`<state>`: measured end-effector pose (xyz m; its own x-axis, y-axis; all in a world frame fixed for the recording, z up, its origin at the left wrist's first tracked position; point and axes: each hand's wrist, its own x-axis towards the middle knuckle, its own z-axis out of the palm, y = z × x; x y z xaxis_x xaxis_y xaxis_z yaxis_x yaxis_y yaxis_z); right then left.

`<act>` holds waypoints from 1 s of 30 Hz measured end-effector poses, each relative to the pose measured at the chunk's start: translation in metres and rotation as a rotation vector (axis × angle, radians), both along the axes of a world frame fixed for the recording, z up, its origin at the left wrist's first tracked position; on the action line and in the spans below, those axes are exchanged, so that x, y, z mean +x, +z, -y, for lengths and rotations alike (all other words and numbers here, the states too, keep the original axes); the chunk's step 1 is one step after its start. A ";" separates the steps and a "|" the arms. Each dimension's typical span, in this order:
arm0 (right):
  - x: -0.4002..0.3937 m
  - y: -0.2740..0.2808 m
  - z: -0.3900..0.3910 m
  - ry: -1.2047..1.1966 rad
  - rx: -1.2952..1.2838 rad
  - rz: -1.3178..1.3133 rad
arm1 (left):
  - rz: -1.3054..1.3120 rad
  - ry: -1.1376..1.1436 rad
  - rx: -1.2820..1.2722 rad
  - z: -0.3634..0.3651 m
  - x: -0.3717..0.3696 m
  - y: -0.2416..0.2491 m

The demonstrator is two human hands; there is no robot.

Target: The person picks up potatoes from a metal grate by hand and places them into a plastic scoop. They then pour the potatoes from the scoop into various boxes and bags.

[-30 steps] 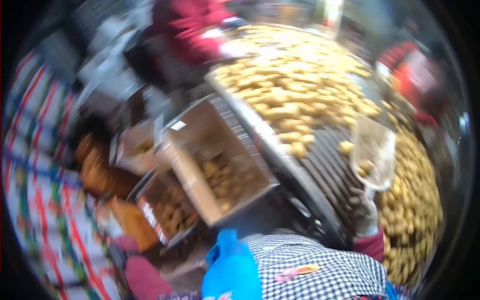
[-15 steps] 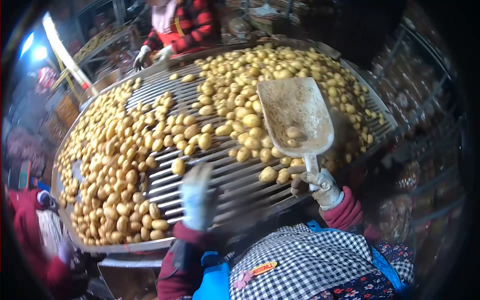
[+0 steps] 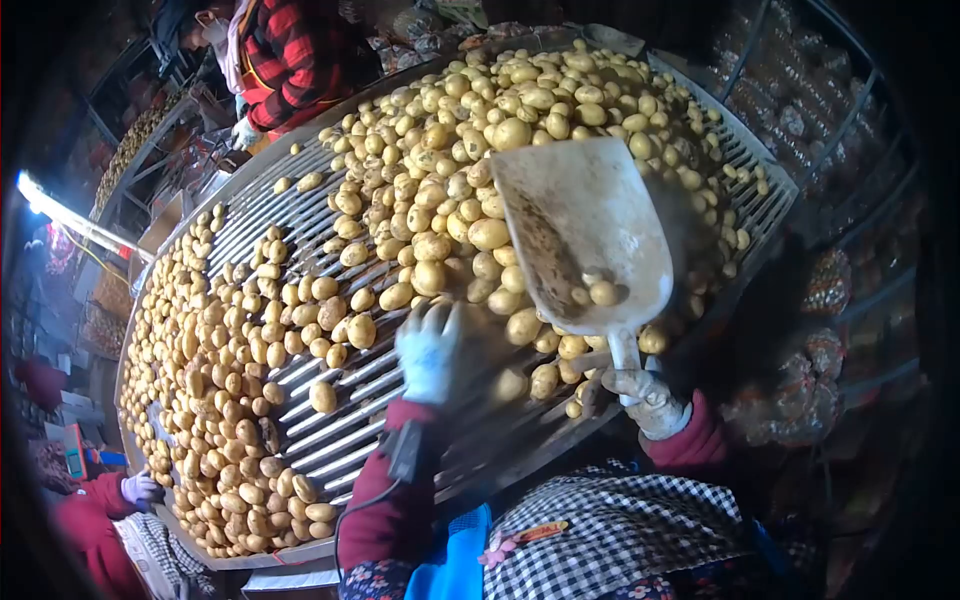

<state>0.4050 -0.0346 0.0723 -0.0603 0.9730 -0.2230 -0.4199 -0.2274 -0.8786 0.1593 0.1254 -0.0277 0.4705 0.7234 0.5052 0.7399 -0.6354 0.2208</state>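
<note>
My right hand (image 3: 648, 398), in a soiled white glove, is wrapped round the handle of a large white plastic scoop (image 3: 625, 225). A few small potatoes (image 3: 604, 293) lie low in its dirt-streaked pan, near the handle. The scoop is tilted over the near right of a slatted metal table (image 3: 345, 405), in front of a big heap of yellow potatoes (image 3: 455, 180). My left hand (image 3: 428, 350), also gloved, reaches over the bare slats with fingers stretched toward the heap's near edge. It holds nothing, and its fingertips are close to the nearest potatoes.
A second mass of potatoes (image 3: 225, 430) covers the table's left side. Across the table a person in a red plaid sleeve (image 3: 290, 60) stands at the rim. Another person's gloved hand (image 3: 142, 488) rests at the left rim. Filled net bags (image 3: 790, 390) line the right.
My left hand has moved forward and slightly right, up to the heap. The scoop stays in my right hand, with more potatoes visible in it. The view has turned, and the far person has shifted left.
</note>
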 end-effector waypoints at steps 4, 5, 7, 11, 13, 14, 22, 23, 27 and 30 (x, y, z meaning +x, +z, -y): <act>0.026 -0.074 -0.008 0.057 0.086 0.037 | 0.018 0.281 -0.273 0.049 -0.109 -0.023; 0.006 -0.029 -0.024 0.046 0.006 -0.028 | 0.050 0.426 -0.374 0.059 -0.154 -0.029; -0.007 0.005 -0.042 0.039 -0.090 -0.082 | -0.277 0.570 -0.032 0.069 -0.205 -0.024; -0.006 -0.005 -0.056 0.109 -0.110 -0.038 | -0.067 0.326 -0.085 0.039 -0.133 0.042; -0.005 -0.009 -0.060 0.131 -0.127 -0.019 | -0.101 0.096 -0.044 0.005 -0.080 0.034; -0.005 -0.011 -0.061 0.141 -0.133 -0.011 | -0.124 0.031 -0.072 -0.014 -0.052 0.038; -0.002 -0.016 -0.067 0.189 -0.241 0.073 | -0.309 0.168 -0.363 -0.066 -0.013 0.007; -0.001 -0.015 -0.067 0.200 -0.265 0.108 | -0.271 0.158 -0.362 -0.066 -0.014 0.005; 0.025 -0.053 -0.077 0.617 -0.237 -0.106 | -0.024 0.203 -0.384 -0.043 -0.045 -0.001; 0.025 -0.045 -0.079 0.613 -0.232 0.128 | -0.195 0.303 -0.390 -0.006 -0.084 0.001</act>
<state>0.4304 0.0441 0.0272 -0.5461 0.6969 -0.4649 -0.0500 -0.5811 -0.8123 0.0755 0.1311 -0.0270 0.2695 0.9583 0.0954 0.9284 -0.2849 0.2384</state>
